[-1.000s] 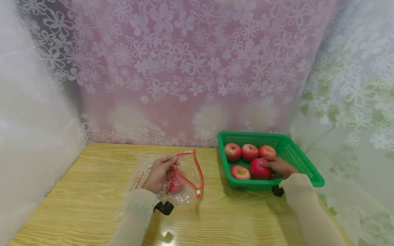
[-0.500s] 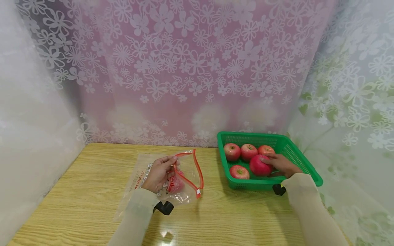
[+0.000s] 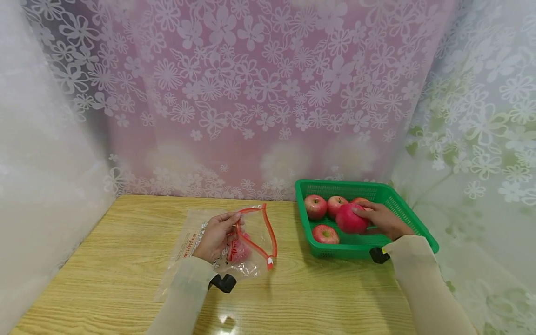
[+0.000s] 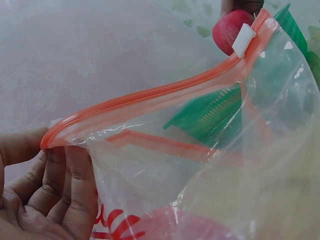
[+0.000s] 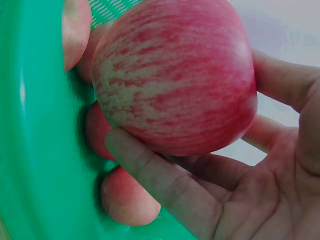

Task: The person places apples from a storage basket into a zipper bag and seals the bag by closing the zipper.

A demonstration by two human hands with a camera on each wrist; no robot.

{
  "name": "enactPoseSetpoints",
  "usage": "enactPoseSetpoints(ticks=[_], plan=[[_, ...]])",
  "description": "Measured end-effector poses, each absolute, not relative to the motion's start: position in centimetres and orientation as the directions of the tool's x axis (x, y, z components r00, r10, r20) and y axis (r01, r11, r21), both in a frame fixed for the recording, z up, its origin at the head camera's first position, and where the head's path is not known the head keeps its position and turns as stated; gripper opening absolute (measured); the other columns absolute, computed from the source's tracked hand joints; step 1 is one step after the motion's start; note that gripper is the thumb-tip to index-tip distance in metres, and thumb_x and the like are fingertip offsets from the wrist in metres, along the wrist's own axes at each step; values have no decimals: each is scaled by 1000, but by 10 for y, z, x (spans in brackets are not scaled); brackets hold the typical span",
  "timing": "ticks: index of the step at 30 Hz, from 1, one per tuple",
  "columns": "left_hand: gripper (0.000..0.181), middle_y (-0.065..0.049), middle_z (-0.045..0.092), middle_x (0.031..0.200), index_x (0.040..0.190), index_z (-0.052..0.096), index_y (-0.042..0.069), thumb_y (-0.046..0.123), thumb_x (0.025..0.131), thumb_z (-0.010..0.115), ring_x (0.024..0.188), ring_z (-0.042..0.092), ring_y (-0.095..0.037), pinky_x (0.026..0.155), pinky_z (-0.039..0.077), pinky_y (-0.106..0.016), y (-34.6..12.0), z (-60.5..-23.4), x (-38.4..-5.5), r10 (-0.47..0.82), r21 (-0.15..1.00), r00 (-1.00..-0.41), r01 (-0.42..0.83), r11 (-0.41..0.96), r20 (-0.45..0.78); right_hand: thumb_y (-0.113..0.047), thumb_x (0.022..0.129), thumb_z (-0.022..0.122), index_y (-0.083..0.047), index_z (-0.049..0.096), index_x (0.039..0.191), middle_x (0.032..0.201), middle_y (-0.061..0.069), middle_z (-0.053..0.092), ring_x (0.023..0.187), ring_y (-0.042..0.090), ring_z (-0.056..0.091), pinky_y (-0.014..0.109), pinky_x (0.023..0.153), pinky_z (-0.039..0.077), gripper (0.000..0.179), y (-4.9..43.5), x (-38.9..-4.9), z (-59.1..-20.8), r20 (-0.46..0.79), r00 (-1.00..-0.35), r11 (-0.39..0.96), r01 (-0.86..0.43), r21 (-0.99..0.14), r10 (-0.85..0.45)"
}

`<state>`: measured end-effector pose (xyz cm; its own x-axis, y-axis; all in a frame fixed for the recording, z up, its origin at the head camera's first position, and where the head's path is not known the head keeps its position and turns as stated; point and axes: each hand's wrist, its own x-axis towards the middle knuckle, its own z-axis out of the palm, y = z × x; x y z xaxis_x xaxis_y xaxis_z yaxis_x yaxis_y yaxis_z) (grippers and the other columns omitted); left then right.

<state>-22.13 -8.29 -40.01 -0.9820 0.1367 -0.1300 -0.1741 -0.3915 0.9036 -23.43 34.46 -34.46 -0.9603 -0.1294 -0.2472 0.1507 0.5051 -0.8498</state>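
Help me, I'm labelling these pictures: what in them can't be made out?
Head: most of the back row's right-hand apple, behind the held apple and right hand.
Head: part of the print on the bag, covered by the left hand.
Left wrist: the full outline of the pink shape seen through the bag, cut off by the lower edge.
Right wrist: the held apple's uppermost part, cut off by the upper edge.

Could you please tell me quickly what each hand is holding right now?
Left hand: pinching the clear plastic bag at its opening.
Right hand: holding a red apple.
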Motion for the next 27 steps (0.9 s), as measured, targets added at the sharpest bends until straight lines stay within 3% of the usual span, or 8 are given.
enactPoseSetpoints(ticks=[4, 19, 27], plan=[[16, 1, 65, 77, 102, 63, -1, 11, 100, 53, 64, 60, -8, 55, 49, -19, -83, -401, -221, 137, 904, -982, -171, -392, -127, -43, 98, 54, 0, 34, 144, 141, 28, 36, 103, 26, 58, 43, 82, 56, 66, 335, -231, -337, -218, -962, 506, 108, -856, -162], [15, 0, 65, 78, 99, 64, 1, 12, 100, 53, 65, 61, -8, 57, 50, -19, -85, -398, -220, 163, 893, -982, -159, -421, -98, -39, 98, 54, 2, 30, 148, 141, 31, 36, 102, 22, 63, 37, 82, 56, 69, 298, -224, -315, -207, -956, 491, 80, -868, -210], [22, 0, 65, 77, 109, 59, -8, 12, 101, 52, 65, 62, -8, 58, 52, -19, -86, -396, -219, 182, 880, -980, -159, -447, -85, -40, 97, 57, -1, 34, 147, 142, 28, 37, 102, 22, 63, 38, 82, 56, 67, 278, -223, -309, -200, -951, 472, 68, -879, -236]])
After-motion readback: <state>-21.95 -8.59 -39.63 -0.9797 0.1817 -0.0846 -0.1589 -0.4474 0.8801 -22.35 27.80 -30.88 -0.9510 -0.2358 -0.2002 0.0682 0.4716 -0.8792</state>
